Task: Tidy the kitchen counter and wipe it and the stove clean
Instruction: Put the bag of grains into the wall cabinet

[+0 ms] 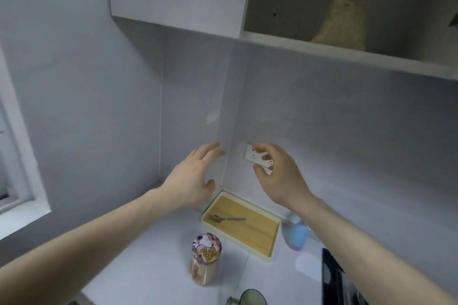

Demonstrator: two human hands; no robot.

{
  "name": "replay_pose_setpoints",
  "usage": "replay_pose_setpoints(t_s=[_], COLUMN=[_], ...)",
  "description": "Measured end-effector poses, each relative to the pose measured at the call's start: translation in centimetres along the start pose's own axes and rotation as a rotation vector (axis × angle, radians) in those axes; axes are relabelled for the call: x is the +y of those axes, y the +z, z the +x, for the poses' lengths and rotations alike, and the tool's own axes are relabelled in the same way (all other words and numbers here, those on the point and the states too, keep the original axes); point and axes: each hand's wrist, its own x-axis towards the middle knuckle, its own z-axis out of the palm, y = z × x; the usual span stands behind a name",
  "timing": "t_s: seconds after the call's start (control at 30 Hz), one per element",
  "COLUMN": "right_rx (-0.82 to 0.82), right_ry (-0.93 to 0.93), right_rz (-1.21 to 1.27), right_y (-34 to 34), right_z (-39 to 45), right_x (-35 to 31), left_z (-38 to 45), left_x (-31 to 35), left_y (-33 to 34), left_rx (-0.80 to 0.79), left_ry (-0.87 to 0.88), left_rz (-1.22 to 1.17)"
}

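Two hands (195, 176) (277, 176) raised, white counter (153, 255), grey walls (347, 119)

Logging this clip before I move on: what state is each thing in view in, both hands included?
left hand: open, fingers spread, empty, near the wall corner
right hand: fingers at the wall socket, holding nothing clearly
tray: flat on the counter, holds only a spoon
spoon: lying in the tray
printed jar: upright, lid on
blue bottle: partly hidden by the right forearm
upper cabinet: open
green cup: upright, cut off by the frame
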Motion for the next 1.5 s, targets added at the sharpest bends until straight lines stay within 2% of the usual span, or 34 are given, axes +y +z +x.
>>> replay_pose_setpoints(t_s=[0.1, 0.33, 0.57, 0.67, 0.83, 1.1, 1.23, 1.5], right_rx=[-0.161, -0.420, -0.586, -0.624, -0.616, -0.568, -0.527, -0.383], right_ry=[0.126, 0.339, 0.521, 0.576, 0.591, 0.579, 0.525, 0.329], right_rz=[-0.003, -0.040, -0.038, -0.033, -0.032, 0.004, 0.014, 0.003], right_y=[4.1, 11.4, 15.3, 16.3, 16.8, 16.2, 14.8, 10.3], right_z=[-2.8, -8.2, -11.9, -12.8, -13.2, -12.9, -12.5, -9.7], right_x=[2.5, 8.0, 12.0, 12.8, 13.4, 13.1, 12.3, 8.3], left_z=[-2.3, -6.5, -7.4, -7.6, -7.3, -7.7, -9.1, -8.9], left_x=[-2.4, -6.6, -7.9, -8.4, -8.5, -8.5, -7.9, -4.9], left_y=[5.2, 15.4, 22.3, 25.1, 27.2, 26.7, 24.9, 15.5], left_rx=[-0.166, -0.528, -0.697, -0.691, -0.546, -0.556, -0.492, -0.250], left_ry=[-0.109, -0.348, -0.497, -0.511, -0.558, -0.551, -0.559, -0.407], left_rz=[-0.017, -0.056, -0.136, -0.124, -0.134, -0.047, -0.075, -0.123])
